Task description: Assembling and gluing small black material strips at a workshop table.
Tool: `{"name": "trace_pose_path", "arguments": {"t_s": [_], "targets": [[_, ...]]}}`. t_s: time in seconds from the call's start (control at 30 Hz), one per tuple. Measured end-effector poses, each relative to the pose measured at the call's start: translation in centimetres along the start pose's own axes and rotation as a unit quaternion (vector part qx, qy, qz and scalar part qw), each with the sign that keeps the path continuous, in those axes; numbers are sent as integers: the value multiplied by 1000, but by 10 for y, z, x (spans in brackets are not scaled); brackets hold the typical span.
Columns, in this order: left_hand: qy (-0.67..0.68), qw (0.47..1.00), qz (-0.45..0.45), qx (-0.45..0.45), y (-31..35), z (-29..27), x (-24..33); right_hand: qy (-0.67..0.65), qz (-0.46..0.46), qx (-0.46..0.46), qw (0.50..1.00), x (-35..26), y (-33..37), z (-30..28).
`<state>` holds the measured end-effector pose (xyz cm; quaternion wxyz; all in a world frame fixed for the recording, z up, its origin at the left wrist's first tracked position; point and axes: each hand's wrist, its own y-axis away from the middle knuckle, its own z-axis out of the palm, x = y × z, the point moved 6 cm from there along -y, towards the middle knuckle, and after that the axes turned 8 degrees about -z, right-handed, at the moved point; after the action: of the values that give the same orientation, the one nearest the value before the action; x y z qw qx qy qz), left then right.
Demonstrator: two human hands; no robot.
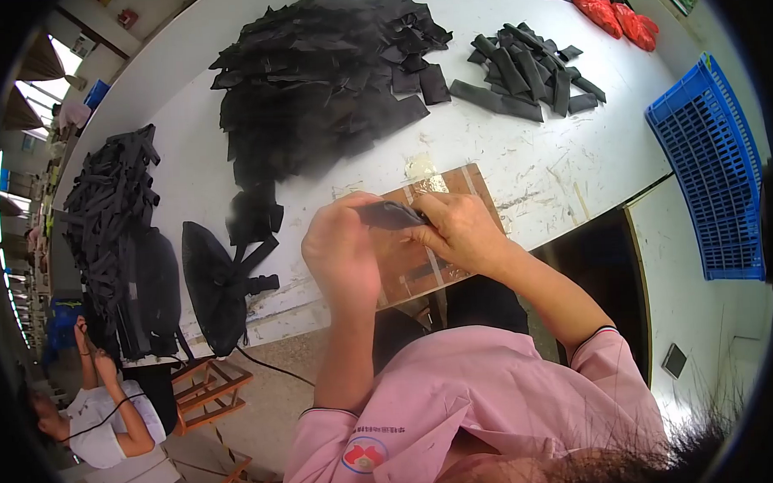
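Between my two hands I hold a small black fabric piece [391, 214] over a brown wooden board [468, 184]. My left hand [342, 243], slightly blurred, grips its left end. The fingers of my right hand [463, 229] pinch the right end. Pale strips of tape cross the board, which lies at the table's front edge. Beyond my hands spreads a large heap of flat black fabric pieces [313, 91]. A smaller pile of rolled black pieces [529, 70] sits to its right.
Black straps [108, 200] and dark mesh pieces [209, 282] lie on the white table [184, 163] at left. A blue plastic basket [712, 175] stands at right, red plastic bags [608, 14] at the far right. Lower left, another person [112, 421] works near a wooden stool [211, 396].
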<state>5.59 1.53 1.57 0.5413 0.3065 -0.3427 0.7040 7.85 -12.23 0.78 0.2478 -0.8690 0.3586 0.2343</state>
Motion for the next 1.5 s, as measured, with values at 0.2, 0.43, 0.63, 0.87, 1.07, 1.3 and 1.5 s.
{"name": "trace_pose_path", "arguments": {"t_s": [0.2, 0.43, 0.63, 0.87, 1.07, 1.3, 1.5], "targets": [[-45, 998, 22, 46, 2, -7, 8, 4, -116, 57, 992, -8, -9, -6], [-162, 986, 43, 16, 5, 5, 7, -62, -47, -19, 997, 16, -3, 15], [-293, 952, 25, -86, -3, 23, 17, -53, -54, -1, 997, 10, -1, 8], [-304, 952, 10, -24, -4, 2, 2, -17, -22, -68, 997, 15, -2, 12], [-562, 808, -5, 178, -1, -107, -39, -739, -65, 132, 658, 40, -56, -81], [-776, 612, -91, 120, -8, -127, -44, -513, 261, 11, 818, 36, 37, 27], [-196, 949, -244, 46, 32, -86, -44, -407, 153, 25, 900, -2, 41, 67]]}}
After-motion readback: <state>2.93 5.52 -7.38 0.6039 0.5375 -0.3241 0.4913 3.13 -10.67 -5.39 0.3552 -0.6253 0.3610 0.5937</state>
